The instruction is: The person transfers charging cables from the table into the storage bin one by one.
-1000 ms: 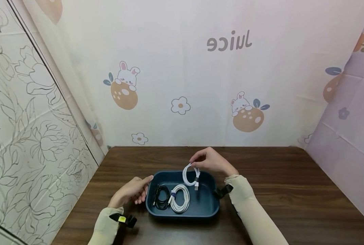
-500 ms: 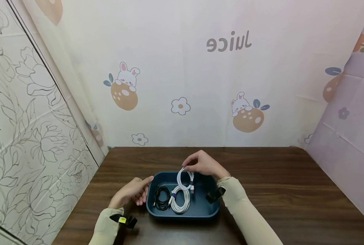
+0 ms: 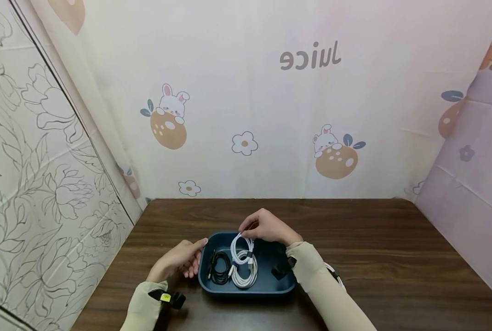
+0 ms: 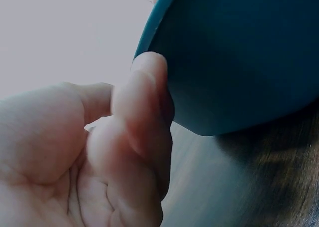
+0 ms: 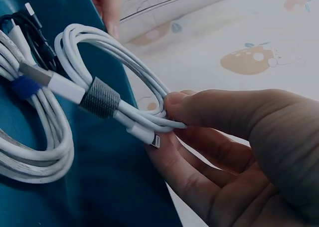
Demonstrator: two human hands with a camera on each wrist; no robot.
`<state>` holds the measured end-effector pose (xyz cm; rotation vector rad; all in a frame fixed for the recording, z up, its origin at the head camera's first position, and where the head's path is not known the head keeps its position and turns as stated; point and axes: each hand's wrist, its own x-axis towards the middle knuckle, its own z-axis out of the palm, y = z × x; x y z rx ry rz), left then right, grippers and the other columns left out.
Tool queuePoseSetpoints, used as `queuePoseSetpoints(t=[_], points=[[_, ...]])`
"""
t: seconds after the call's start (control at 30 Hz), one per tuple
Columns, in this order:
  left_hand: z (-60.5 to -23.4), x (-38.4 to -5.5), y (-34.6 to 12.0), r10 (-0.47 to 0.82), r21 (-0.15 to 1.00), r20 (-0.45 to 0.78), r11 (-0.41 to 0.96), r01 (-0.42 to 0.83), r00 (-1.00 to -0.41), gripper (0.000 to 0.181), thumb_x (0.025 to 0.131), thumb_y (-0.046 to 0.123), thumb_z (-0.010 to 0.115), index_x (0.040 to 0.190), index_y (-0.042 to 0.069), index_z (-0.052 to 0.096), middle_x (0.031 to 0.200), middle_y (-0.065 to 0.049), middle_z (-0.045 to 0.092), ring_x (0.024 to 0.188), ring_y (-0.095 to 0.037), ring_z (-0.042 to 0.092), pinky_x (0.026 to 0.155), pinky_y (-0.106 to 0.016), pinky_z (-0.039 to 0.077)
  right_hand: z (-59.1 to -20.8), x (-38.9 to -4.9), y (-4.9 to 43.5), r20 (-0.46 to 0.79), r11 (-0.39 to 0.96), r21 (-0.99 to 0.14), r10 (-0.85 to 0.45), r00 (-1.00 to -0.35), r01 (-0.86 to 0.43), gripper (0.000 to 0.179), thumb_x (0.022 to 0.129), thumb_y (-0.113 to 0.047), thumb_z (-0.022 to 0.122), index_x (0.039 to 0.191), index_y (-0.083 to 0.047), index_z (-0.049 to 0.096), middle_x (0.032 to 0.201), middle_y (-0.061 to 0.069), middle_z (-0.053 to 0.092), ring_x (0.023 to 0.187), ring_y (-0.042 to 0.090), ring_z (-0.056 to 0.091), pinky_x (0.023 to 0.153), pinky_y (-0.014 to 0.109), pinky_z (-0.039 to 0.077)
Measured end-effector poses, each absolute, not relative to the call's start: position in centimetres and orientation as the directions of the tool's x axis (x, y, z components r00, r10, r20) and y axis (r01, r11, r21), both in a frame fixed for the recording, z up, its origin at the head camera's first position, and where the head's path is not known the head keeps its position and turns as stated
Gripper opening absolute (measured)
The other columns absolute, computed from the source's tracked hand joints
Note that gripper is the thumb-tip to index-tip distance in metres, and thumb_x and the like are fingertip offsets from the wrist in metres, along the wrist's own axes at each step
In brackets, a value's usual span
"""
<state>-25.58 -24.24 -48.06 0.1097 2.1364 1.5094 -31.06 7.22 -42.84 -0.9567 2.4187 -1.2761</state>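
While my right hand (image 3: 269,228) pinches a looped white cable (image 5: 132,111) over the blue tray (image 3: 268,281), my left hand (image 3: 178,257), fingers curled, grips its rim. Inside, I note a black coil (image 3: 219,278) beside a white coil (image 3: 243,282).

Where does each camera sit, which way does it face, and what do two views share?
Head: worn on the head, facing forward and down over the tabletop and tray toward patterned cloth; left hand, right hand and sleeves show.
Left wrist: on that wrist, facing the tray's outer wall; left fingers fill the foreground.
Right wrist: on that wrist, facing across the tray; right fingers pinch the grey-banded cable, part of the left hand shows at top.
Shared: head and right wrist both show that cable, plus the black cable.
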Motion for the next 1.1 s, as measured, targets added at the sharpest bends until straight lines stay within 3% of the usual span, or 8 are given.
queuePoseSetpoints(t=[0.17, 0.5, 0.8, 1.1], points=[[-48.0, -25.6, -24.2, 0.37, 0.905, -0.357, 0.363, -0.22, -0.858, 0.065, 0.104, 0.06, 0.047, 0.066, 0.01, 0.061, 0.058, -0.002, 0.065, 0.047, -0.011, 0.061, 0.044, -0.021, 0.048, -43.1, -31.0, 6.8, 0.077, 0.394, -0.808, -0.666, -0.742, -0.438, 0.01, 0.094, -0.011, 0.075, 0.103, -0.012, 0.08, 0.098, 0.002, 0.076, 0.086, 0.023, 0.071, 0.07, 0.028, 0.059], [-47.9, -25.4, -23.9, 0.34, 0.899, -0.365, 0.371, -0.233, -0.867, 0.065, 0.104, 0.062, 0.045, 0.067, 0.011, 0.061, 0.059, -0.002, 0.065, 0.05, -0.011, 0.063, 0.044, -0.021, 0.048, -43.5, -31.0, 6.0, 0.068, 0.396, -0.803, -0.682, -0.728, -0.445, 0.009, 0.094, -0.01, 0.076, 0.101, -0.013, 0.08, 0.098, 0.0, 0.076, 0.081, 0.013, 0.069, 0.07, 0.029, 0.061], [-48.0, -25.5, -23.9, 0.319, 0.882, -0.422, 0.36, -0.304, -0.849, 0.066, 0.102, 0.067, 0.044, 0.07, 0.011, 0.06, 0.059, -0.001, 0.06, 0.046, -0.012, 0.06, 0.042, -0.022, 0.046, -44.0, -30.7, 5.5, 0.036, 0.376, -0.832, -0.697, -0.716, -0.408, 0.009, 0.096, -0.009, 0.073, 0.102, -0.012, 0.079, 0.097, 0.002, 0.075, 0.079, 0.014, 0.07, 0.076, 0.047, 0.063], [-48.0, -25.7, -24.2, 0.348, 0.886, -0.439, 0.322, -0.334, -0.829, 0.066, 0.101, 0.067, 0.045, 0.069, 0.011, 0.06, 0.056, 0.0, 0.06, 0.045, -0.012, 0.06, 0.042, -0.021, 0.047, -44.3, -30.3, 5.1, 0.023, 0.392, -0.807, -0.726, -0.688, -0.441, 0.011, 0.095, -0.006, 0.073, 0.102, -0.011, 0.079, 0.094, 0.0, 0.075, 0.076, 0.016, 0.069, 0.072, 0.042, 0.063]])
